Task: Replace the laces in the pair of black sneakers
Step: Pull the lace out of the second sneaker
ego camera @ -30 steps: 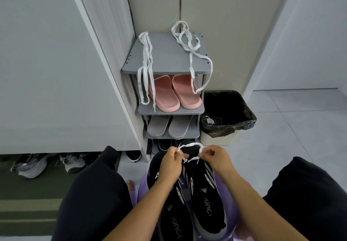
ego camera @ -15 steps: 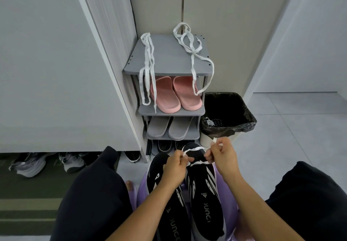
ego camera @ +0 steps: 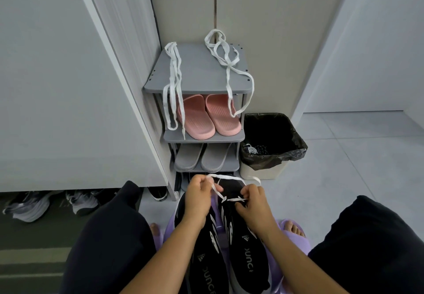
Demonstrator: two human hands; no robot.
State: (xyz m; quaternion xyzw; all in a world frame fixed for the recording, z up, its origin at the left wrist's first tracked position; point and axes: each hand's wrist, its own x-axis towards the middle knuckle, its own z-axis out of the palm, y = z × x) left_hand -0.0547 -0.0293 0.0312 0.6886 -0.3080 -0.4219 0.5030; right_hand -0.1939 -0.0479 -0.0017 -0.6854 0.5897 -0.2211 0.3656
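Two black sneakers lie side by side between my knees on a purple stool (ego camera: 278, 268), the left sneaker (ego camera: 207, 257) and the right sneaker (ego camera: 246, 248). A white lace (ego camera: 226, 176) loops over the right sneaker's toe end and crosses its front eyelets. My left hand (ego camera: 198, 198) pinches one end of that lace. My right hand (ego camera: 253, 204) pinches the other end at the shoe's front eyelets. Two more white laces rest on the grey shoe rack's top, one folded lace (ego camera: 173, 82) hanging at the left and one tangled lace (ego camera: 226, 64) at the right.
The grey shoe rack (ego camera: 199, 75) stands straight ahead, holding pink slides (ego camera: 207, 116) and grey slippers (ego camera: 202, 158). A bin with a black bag (ego camera: 273, 142) stands to its right. Sneakers (ego camera: 29, 204) lie under the cabinet at left. My knees flank the stool.
My right hand has come down from above the shoe to its front eyelets. The lace loop now lies wider across the toe, and my left hand has lifted slightly.
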